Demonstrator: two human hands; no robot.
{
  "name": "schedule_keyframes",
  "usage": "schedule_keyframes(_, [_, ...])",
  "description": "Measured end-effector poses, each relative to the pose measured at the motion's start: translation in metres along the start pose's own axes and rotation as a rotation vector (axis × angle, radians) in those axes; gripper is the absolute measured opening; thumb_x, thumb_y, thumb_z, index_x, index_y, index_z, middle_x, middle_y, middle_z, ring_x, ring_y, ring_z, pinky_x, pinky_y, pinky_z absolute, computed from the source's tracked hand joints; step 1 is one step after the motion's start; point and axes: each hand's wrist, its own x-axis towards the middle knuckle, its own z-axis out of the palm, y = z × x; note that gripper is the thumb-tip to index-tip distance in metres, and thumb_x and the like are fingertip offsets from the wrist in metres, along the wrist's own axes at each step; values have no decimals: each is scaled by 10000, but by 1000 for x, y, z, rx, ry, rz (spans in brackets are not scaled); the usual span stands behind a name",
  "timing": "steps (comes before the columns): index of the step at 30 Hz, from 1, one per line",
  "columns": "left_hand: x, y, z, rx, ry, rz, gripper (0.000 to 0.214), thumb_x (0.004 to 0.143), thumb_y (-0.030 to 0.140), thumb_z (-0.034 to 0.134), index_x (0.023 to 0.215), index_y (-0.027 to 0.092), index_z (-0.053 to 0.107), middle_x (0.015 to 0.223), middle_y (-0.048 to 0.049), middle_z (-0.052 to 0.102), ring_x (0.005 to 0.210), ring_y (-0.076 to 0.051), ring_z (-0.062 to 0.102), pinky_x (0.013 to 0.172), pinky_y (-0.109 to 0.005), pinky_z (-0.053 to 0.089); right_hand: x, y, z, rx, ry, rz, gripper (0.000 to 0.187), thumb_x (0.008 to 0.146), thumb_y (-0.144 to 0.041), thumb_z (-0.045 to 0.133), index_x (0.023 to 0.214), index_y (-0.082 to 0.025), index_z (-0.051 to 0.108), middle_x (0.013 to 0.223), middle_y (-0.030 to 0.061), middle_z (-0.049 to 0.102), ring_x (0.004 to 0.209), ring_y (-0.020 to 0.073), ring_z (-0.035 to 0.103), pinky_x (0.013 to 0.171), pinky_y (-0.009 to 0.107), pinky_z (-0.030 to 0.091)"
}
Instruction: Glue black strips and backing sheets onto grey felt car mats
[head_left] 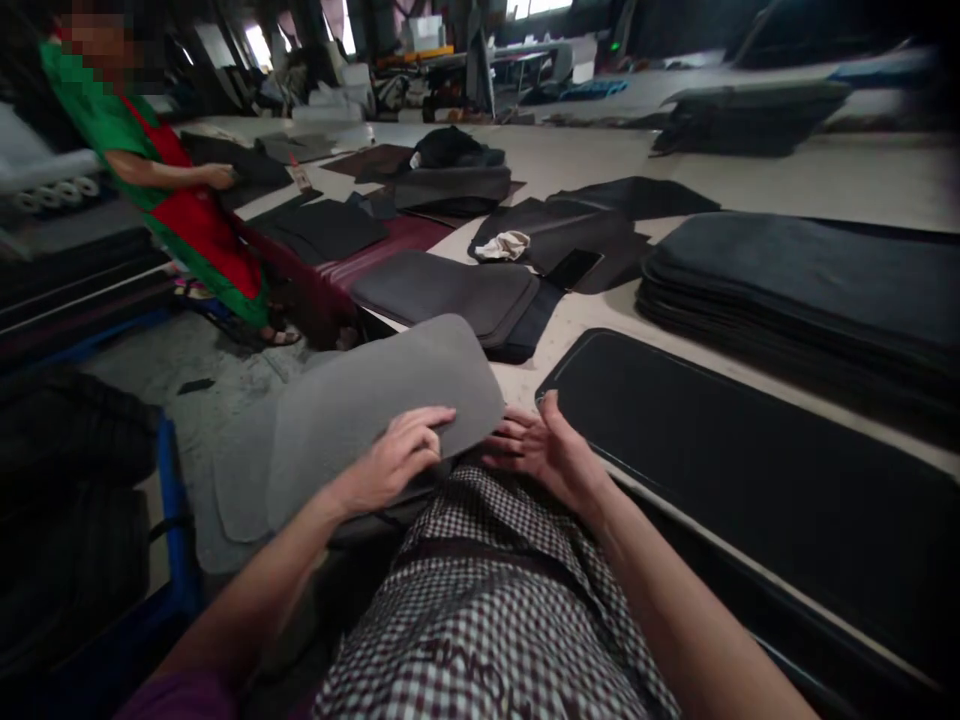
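Observation:
A stack of light grey, round-cornered mats lies in front of me on the left, its edges slightly fanned. On top of it rests my left hand, open, with the index finger stretched out and the other fingers a little bent. My right hand is open at the right end of the grey mats, fingertips close to or touching their edge; I cannot tell which. Right of that hand, a black mat with a stitched-looking border lies on the pale table.
A thick pile of dark mats stands at the right. Ahead are more dark mats, a black phone and a white cloth. A person in green and red stands at the far left. A blue frame is on my left.

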Motion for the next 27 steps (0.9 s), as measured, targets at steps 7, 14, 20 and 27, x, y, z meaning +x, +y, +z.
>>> schedule_keyframes(7, [12,-23,41,-175,-37,-63,294,1031,373,488,1299,267,547,1460,-76,579,1324,-199,550,1137,-409,407,-9,14,-26,-528,415,-227,481,748,-488,828,1104,-213,659,1024,66,747,877,256,705,733,347,590])
schedule_keyframes(14, [-49,-93,-7,701,394,-614,494,952,443,591,1344,147,528,1415,-199,556,1318,-365,493,1062,-530,435,-32,36,-40,-676,501,-364,464,846,-542,717,1185,-235,640,1112,79,729,982,279,692,843,411,586])
schedule_keyframes(20, [-87,-125,-20,982,259,-870,517,928,585,542,1146,124,630,1298,-214,587,1207,-383,518,909,-479,498,-36,42,-37,-771,491,-423,473,885,-528,673,1257,-238,639,1215,84,708,1055,280,684,882,414,583])
schedule_keyframes(27, [-80,-131,-22,837,276,-791,251,911,462,580,905,215,627,1055,-113,626,1046,-293,586,875,-381,492,-42,45,-36,-736,481,-466,431,913,-474,656,1269,-233,639,1246,77,704,1091,268,681,881,394,585])
